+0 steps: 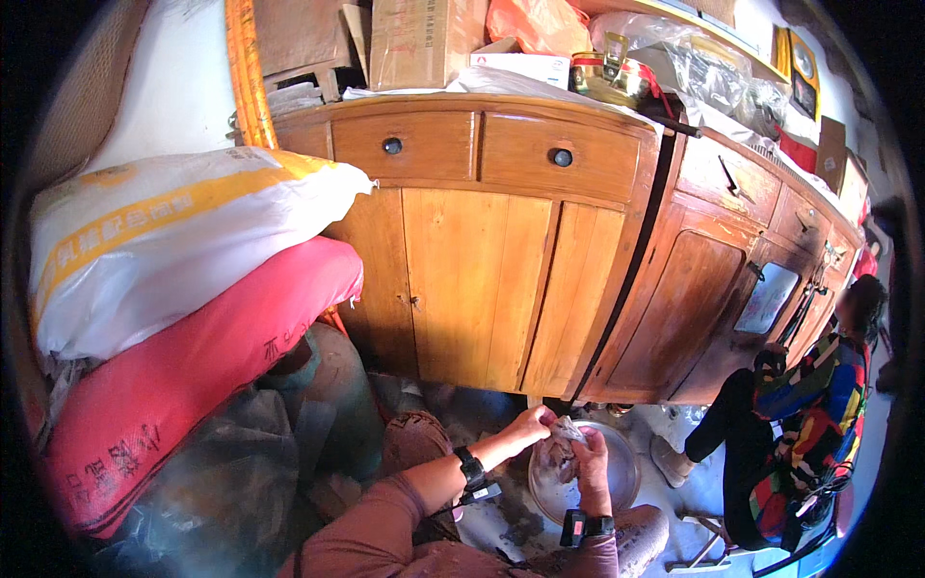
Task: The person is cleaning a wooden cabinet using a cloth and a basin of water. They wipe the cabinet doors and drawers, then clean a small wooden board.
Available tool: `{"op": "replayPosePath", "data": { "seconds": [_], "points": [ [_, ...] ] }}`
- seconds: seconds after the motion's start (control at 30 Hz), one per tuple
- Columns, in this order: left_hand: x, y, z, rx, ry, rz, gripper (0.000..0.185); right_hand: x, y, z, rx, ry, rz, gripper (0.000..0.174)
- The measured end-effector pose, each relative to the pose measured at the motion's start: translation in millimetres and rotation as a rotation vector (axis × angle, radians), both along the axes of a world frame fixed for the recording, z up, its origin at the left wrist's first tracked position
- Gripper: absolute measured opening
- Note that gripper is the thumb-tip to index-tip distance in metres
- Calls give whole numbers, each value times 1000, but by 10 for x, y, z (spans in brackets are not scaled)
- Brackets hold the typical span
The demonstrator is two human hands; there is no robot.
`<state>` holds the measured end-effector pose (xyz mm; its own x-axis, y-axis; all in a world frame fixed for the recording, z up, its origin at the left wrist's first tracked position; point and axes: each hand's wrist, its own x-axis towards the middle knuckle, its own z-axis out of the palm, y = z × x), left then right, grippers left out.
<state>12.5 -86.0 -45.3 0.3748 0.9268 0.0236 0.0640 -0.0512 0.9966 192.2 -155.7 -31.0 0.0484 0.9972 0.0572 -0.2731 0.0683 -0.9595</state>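
Over a wide, round metal basin [627, 473] on the floor, a limp brown and whitish piece [562, 449] hangs from my hands. Its folds are too small to tell what it is. My left hand [535, 425] pinches its upper left edge. On the other side, my right hand [592, 451] grips it with bent fingers close to the top. Part of the basin's left side is hidden behind the piece and my forearms. Both wrists wear dark straps with small devices.
A wooden cabinet [477, 289] stands just beyond the basin, with an older cabinet [676, 311] beside it. Stacked sacks, one white [181, 238] and one red [217, 368], lie at left above a metal gas cylinder [340, 404]. A seated person [802, 426] is at right.
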Motion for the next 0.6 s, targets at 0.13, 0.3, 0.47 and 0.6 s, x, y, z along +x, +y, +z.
{"op": "replayPosePath", "data": {
  "seconds": [0.13,0.3,0.47,0.6],
  "points": [
    [-99,17,-37,-217,-353,-42,22,-258,-57,246,112,162,163,36],
    [-38,78,-169,-372,-913,40,15,-607,7,281,72,315,96,38],
    [-138,152,-28,-263,-572,235,18,-597,174,265,190,-637,-160,33],
    [-332,353,162,-267,-301,-66,29,-26,500,442,18,242,122,22]
  ]
}}
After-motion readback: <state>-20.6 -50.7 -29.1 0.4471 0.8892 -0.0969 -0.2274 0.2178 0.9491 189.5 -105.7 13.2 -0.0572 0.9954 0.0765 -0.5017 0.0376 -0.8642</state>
